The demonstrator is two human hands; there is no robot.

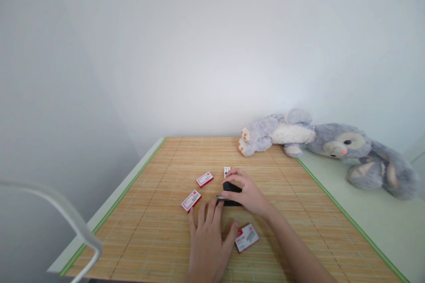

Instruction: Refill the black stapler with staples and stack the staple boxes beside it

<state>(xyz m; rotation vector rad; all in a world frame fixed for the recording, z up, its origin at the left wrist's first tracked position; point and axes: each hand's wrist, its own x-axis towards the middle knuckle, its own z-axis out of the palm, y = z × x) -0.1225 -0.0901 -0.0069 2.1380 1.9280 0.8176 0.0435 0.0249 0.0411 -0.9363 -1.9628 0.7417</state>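
Observation:
My right hand (247,192) curls over a black stapler (231,194) lying on the bamboo mat (299,225), fingers wrapped round its top. My left hand (209,239) lies flat on the mat just in front of the stapler, fingers stretched out and their tips touching its near end. Small red-and-white staple boxes lie around: one (191,200) left of my left hand, one (205,179) farther back, one (227,170) upright behind the stapler, and one (246,237) beside my left thumb.
A grey plush rabbit (332,146) lies along the back right of the white table (381,216), its feet on the mat. A white wall stands behind. A curved white bar (66,212) crosses the lower left corner.

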